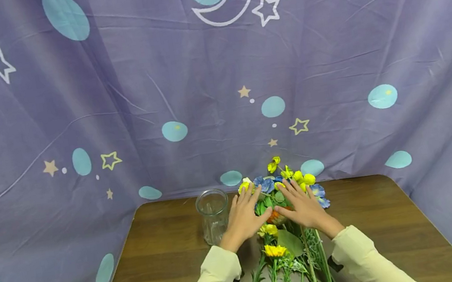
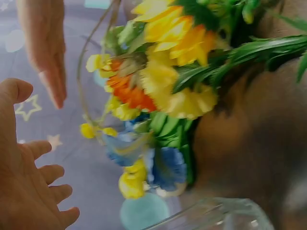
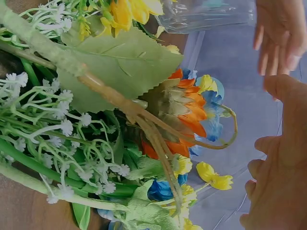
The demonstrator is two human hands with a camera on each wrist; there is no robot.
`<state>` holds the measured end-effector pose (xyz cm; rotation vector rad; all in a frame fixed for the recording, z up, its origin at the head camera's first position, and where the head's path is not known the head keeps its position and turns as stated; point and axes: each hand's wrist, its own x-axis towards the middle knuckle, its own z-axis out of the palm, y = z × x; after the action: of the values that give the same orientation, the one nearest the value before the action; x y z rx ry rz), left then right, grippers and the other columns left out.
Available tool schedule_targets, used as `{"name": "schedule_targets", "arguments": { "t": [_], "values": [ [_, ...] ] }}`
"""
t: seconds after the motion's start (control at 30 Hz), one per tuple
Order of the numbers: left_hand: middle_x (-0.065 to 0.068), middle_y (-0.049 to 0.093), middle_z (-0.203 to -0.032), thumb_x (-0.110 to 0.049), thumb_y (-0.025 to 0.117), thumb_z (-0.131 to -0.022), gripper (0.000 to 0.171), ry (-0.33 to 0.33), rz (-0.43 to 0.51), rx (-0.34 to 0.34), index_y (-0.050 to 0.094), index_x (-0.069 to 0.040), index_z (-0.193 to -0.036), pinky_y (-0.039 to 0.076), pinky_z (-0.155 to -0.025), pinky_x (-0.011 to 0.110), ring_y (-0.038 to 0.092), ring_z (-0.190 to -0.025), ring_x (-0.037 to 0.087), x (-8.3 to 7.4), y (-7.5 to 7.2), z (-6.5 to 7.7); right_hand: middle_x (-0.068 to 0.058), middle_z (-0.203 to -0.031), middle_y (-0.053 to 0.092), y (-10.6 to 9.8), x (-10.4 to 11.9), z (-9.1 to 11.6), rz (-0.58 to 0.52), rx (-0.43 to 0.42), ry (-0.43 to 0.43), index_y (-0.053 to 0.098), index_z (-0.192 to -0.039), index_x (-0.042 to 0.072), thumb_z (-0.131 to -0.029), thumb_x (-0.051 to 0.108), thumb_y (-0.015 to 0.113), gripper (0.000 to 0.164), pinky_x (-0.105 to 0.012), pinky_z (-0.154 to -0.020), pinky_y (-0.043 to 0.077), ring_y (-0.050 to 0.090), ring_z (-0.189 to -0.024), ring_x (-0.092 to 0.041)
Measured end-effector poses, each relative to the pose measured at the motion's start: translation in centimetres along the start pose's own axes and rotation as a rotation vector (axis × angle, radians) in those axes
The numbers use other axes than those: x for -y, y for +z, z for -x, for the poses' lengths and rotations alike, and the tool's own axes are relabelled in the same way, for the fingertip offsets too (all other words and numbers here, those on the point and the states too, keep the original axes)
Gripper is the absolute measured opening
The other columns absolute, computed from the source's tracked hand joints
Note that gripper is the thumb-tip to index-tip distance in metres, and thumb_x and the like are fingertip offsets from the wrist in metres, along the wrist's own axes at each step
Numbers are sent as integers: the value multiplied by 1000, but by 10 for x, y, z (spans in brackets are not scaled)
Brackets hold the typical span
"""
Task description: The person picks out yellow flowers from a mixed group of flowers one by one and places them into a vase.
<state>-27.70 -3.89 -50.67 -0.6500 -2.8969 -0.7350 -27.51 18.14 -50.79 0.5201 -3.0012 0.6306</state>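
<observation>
Both hands hover over a loose pile of flowers on the table, fingers spread and palms down. In the head view my left hand (image 1: pixel 244 214) is over the pile's left side, near the glass jar (image 1: pixel 212 204). The right hand (image 1: pixel 306 207) is above its right side, its thumb near the left one. The pile has an orange flower (image 3: pixel 189 112), blue flowers (image 2: pixel 165 167), small yellow blooms (image 3: pixel 213 177), a yellow sunflower-like bloom (image 2: pixel 177 33) and sprigs of tiny white flowers (image 3: pixel 62 124). Both wrist views show a gap between hands and flowers. Neither hand holds anything.
The jar stands upright at the pile's left, close to my left hand. Long green stems (image 1: pixel 311 265) run toward the near side of the brown wooden table (image 1: pixel 170 268). Behind the table hangs a purple curtain (image 1: pixel 207 80) with stars and moons.
</observation>
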Motion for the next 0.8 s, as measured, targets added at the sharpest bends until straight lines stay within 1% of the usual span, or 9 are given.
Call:
{"name": "schedule_targets", "arguments": {
  "t": [0.07, 0.2, 0.33, 0.4, 0.5, 0.6, 0.7, 0.8],
  "values": [
    [6, 14, -171, -60, 47, -100, 76, 12, -6, -17, 22, -27, -163, 16, -126, 61, 13, -158, 34, -2, -8, -2, -9, -171, 11, -2, 1, -1, 5, 5, -1, 20, -163, 18, -101, 55, 52, 79, -72, -121, 3, 8, -158, -38],
    [4, 13, -172, -59, 49, -100, 76, 29, -15, -59, 18, -29, -164, 13, -127, 58, 13, -159, 29, -7, -29, -4, -11, -171, 11, -7, 2, -3, 6, 21, 3, 20, -163, 16, -101, 57, 50, 80, -72, -121, 2, 7, -158, -38],
    [4, 15, -172, -58, 51, -99, 78, 49, -1, -113, 18, -30, -164, 12, -128, 57, 16, -158, 30, -8, -53, -5, -12, -171, 12, -12, 1, -4, 7, 22, -1, 21, -163, 14, -100, 61, 47, 83, -71, -122, 2, 8, -158, -39],
    [3, 15, -172, -58, 52, -99, 78, 52, 16, -128, 17, -31, -164, 10, -128, 56, 16, -158, 29, -6, -66, -5, -14, -170, 13, -14, 1, -4, -4, 14, -10, 22, -163, 13, -100, 60, 48, 82, -72, -121, 3, 9, -157, -40],
    [1, 13, -172, -57, 55, -98, 81, 42, 47, -131, 15, -33, -164, 7, -129, 55, 14, -159, 27, 0, -83, -3, -14, -170, 15, -18, 0, -4, -25, 2, -19, 23, -162, 13, -101, 56, 50, 80, -72, -121, 4, 10, -157, -41],
    [-1, 11, -172, -58, 59, -95, 85, 20, 74, -128, 14, -34, -164, 5, -129, 56, 11, -159, 26, 11, -97, 0, -14, -170, 17, -23, -1, -4, -41, -5, -30, 23, -162, 13, -101, 51, 53, 78, -73, -120, 4, 11, -157, -41],
    [0, 10, -172, -58, 63, -93, 91, -9, 113, -134, 14, -30, -164, 4, -128, 58, 8, -160, 26, 24, -107, 5, -13, -170, 17, -27, -3, -4, -33, 1, -28, 22, -163, 15, -101, 50, 53, 78, -73, -121, 3, 10, -157, -40],
    [0, 10, -172, -59, 65, -91, 96, -57, 163, -139, 13, -26, -165, 2, -128, 57, 4, -160, 23, 37, -113, 13, -13, -170, 15, -29, -6, -3, -39, 7, -21, 20, -163, 17, -101, 50, 54, 78, -73, -121, 2, 8, -157, -39]
  ]
}}
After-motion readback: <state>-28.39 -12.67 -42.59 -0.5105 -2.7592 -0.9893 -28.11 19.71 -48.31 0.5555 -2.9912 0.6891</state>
